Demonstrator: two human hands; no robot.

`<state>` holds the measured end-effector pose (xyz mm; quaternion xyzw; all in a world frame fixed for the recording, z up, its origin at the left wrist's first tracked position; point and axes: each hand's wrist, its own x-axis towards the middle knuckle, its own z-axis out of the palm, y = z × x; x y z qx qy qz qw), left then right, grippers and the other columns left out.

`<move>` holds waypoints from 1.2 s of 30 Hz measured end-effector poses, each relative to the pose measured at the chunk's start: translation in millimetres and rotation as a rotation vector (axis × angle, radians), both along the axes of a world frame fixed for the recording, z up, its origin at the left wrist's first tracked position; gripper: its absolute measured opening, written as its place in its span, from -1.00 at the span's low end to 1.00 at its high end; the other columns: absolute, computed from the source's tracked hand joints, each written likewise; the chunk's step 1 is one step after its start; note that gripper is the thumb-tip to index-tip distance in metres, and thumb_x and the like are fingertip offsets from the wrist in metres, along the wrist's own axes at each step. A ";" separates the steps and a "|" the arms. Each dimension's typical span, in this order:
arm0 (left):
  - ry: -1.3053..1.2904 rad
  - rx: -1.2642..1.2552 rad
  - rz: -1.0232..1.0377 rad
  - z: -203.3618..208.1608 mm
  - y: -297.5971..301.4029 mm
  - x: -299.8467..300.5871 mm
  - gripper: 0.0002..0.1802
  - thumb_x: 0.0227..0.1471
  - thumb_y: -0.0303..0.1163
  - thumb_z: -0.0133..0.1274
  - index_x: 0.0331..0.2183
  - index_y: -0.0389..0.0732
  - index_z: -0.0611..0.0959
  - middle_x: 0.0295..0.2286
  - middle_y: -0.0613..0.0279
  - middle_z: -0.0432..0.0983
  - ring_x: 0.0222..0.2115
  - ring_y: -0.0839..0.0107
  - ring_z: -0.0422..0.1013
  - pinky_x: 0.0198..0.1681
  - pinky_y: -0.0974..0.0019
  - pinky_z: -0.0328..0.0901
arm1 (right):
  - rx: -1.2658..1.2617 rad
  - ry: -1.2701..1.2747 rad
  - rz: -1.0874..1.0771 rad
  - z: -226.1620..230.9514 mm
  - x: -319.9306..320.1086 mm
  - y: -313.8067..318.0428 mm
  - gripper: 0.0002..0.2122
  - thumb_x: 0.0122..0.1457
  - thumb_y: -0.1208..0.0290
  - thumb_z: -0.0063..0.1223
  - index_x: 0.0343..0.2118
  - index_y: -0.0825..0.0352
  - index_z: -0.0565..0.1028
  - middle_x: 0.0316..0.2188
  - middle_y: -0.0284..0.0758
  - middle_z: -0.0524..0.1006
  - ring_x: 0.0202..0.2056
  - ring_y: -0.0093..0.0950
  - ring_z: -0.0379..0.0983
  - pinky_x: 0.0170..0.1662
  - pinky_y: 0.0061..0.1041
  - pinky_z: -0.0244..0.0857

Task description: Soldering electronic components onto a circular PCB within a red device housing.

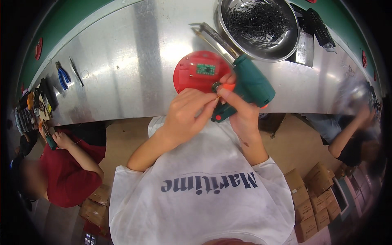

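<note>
My right hand [244, 109] is wrapped around a green soldering gun [254, 81] with an orange trigger, its long metal tip pointing away to the upper left. Close to that hand's thumb and finger sits a small dark round part [216, 86]. My left hand [185, 112] meets the right, thumb and forefinger pinched together at a tiny thin orange-yellow piece, too small to name. Just beyond both hands a red round disc [185, 77] lies on the metal bench, bearing a small green circuit board [205, 69]. The gun partly covers the disc's right side.
A steel bowl [222, 25] of black wires [257, 22] stands at the far right of the bench [122, 73]. Blue-handled pliers [63, 76] and tweezers [76, 71] lie left. Co-workers sit on both sides, one in a red shirt [71, 179]. Cardboard boxes [314, 204] are stacked behind right.
</note>
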<state>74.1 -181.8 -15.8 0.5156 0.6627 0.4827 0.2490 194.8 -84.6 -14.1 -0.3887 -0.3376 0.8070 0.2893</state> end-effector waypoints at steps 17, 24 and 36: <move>-0.050 0.010 0.021 0.7 0.5 0.3 -0.88 -0.09 -0.64 0.11 -0.38 -0.33 0.60 -0.58 0.17 0.53 -0.55 0.35 0.45 -0.47 0.38 0.30 | 0.019 -0.053 0.035 2.9 -1.4 -1.4 -0.77 -0.01 0.69 0.06 -0.24 0.40 0.41 -0.24 -0.24 0.44 -0.36 -0.54 0.42 -0.33 -0.63 0.28; -0.045 -0.004 0.043 4.1 0.7 0.3 -0.88 -0.11 -0.66 0.12 -0.40 -0.34 0.61 -0.59 0.17 0.52 -0.56 0.33 0.45 -0.48 0.36 0.29 | -0.034 -0.007 0.023 7.5 -1.4 -2.9 -0.74 -0.03 0.73 0.07 -0.24 0.39 0.41 -0.23 -0.25 0.44 -0.31 -0.54 0.44 -0.29 -0.61 0.31; 0.036 0.016 0.090 2.1 -0.8 2.7 -0.86 -0.15 -0.69 0.14 -0.42 -0.35 0.61 -0.57 0.13 0.53 -0.56 0.29 0.43 -0.48 0.34 0.27 | 0.288 -0.071 0.035 5.7 1.6 -6.3 -0.73 0.04 0.74 0.09 -0.18 0.41 0.40 -0.31 -0.30 0.47 -0.34 -0.57 0.47 -0.28 -0.59 0.36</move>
